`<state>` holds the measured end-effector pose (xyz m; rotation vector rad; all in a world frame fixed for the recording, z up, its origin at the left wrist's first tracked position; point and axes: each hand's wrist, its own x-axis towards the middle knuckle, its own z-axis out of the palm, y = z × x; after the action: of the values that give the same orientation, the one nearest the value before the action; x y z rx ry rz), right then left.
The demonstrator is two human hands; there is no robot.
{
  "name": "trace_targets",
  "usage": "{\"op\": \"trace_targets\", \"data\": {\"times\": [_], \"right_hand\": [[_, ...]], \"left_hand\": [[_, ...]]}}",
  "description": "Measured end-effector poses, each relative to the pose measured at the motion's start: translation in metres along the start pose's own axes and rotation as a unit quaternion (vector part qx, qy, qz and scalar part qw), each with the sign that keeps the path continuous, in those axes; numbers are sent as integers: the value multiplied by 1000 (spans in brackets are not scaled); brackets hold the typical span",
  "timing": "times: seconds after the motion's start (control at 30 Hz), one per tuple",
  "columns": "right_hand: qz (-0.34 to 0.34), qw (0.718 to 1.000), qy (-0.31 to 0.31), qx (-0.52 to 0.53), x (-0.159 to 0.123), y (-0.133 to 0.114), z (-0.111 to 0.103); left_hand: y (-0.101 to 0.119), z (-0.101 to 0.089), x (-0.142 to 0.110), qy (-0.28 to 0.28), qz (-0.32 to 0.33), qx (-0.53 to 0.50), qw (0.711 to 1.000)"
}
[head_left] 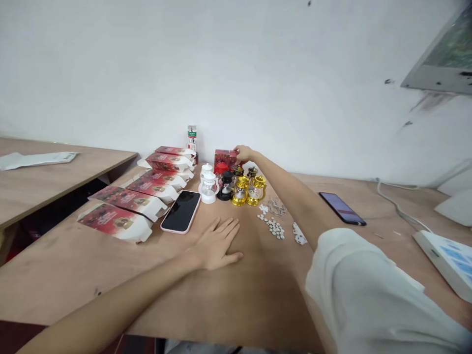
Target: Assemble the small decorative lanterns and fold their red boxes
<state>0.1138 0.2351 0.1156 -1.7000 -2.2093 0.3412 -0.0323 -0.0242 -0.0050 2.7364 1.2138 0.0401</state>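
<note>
My left hand (pixel 218 244) lies flat on the table, fingers spread, near a pink-cased phone (pixel 180 212). Stretched to the back, my right hand (pixel 244 153) has its fingers closed at the right end of a small red box (pixel 222 156) by the wall. In front of that box stand several mini lanterns: white lanterns (pixel 208 189), a red one (pixel 221 168), a black one (pixel 225 186), dark bronze ones (pixel 252 172) and gold ones (pixel 256 191). The lower part of the red box is hidden behind them.
Several red printed cartons (pixel 116 219) with open flaps lie in a row at left. Small white round pieces (pixel 275 228) and metal wire pieces (pixel 277 207) lie right of the lanterns. Beyond my right forearm are a dark phone (pixel 342 208), a cable (pixel 396 209) and a white device (pixel 444 260).
</note>
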Motion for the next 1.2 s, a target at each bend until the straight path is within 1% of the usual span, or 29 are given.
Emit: {"op": "trace_targets", "data": {"times": [0.03, 0.1, 0.13, 0.2, 0.27, 0.3, 0.37, 0.43, 0.5, 0.57, 0.63, 0.7, 0.73, 0.8, 0.87, 0.9, 0.97, 1.03, 1.07, 1.1, 1.17, 1.2], "right_hand": [[3, 1000, -10, 1, 0, 0, 0], [7, 1000, -20, 0, -2, 1, -6], [0, 1000, -14, -6, -6, 3, -13], [-41, 998, 22, -36, -19, 10, -29], [-109, 988, 69, -81, -42, 20, -46], [-127, 985, 63, -98, -57, 26, -52], [-137, 982, 32, -124, -89, 34, -56], [-149, 976, 20, -158, -119, 39, -50], [-174, 963, 26, -206, -141, 41, -35], [-199, 951, 15, -235, -152, 43, -20], [-209, 948, 15, -240, -158, 47, -11], [-208, 951, 38, -225, -163, 53, -12], [-206, 954, 60, -210, -168, 57, -15], [-208, 958, 123, -156, -186, 63, -23], [-208, 953, 213, -58, -211, 68, -26], [-205, 945, 256, 7, -225, 69, -23], [-180, 922, 304, 157, -255, 68, -7], [-130, 905, 281, 291, -280, 63, 22], [-103, 906, 262, 317, -290, 58, 39], [-92, 910, 245, 321, -297, 54, 54], [-115, 928, 184, 304, -305, 43, 80], [-133, 935, 162, 287, -306, 38, 88]], "left_hand": [[0, 0, 0, 3, 1, 0, 1000], [-1, 0, -1, 5, 2, 0, 1000], [-1, 0, -1, 4, 4, 0, 1000], [0, -1, 0, -1, 4, 2, 1000], [3, 0, 5, -3, 4, 2, 1000], [5, 1, 9, -1, 7, 1, 1000], [11, 4, 21, 8, 22, -6, 1000], [17, 8, 33, 20, 42, -18, 999], [21, 10, 43, 29, 53, -29, 998], [22, 12, 48, 32, 56, -35, 997], [22, 13, 49, 37, 57, -36, 997], [21, 13, 48, 42, 58, -37, 997], [20, 13, 48, 42, 57, -38, 997], [20, 11, 47, 35, 56, -42, 997], [20, 8, 47, 28, 52, -53, 997], [20, 6, 47, 26, 49, -65, 996], [18, 3, 46, 28, 46, -111, 992], [16, 1, 43, 55, 37, -191, 979], [15, 1, 41, 83, 31, -237, 967], [14, 2, 40, 120, 28, -281, 952], [15, 3, 35, 192, 40, -357, 913], [15, 4, 34, 217, 50, -390, 894]]}}
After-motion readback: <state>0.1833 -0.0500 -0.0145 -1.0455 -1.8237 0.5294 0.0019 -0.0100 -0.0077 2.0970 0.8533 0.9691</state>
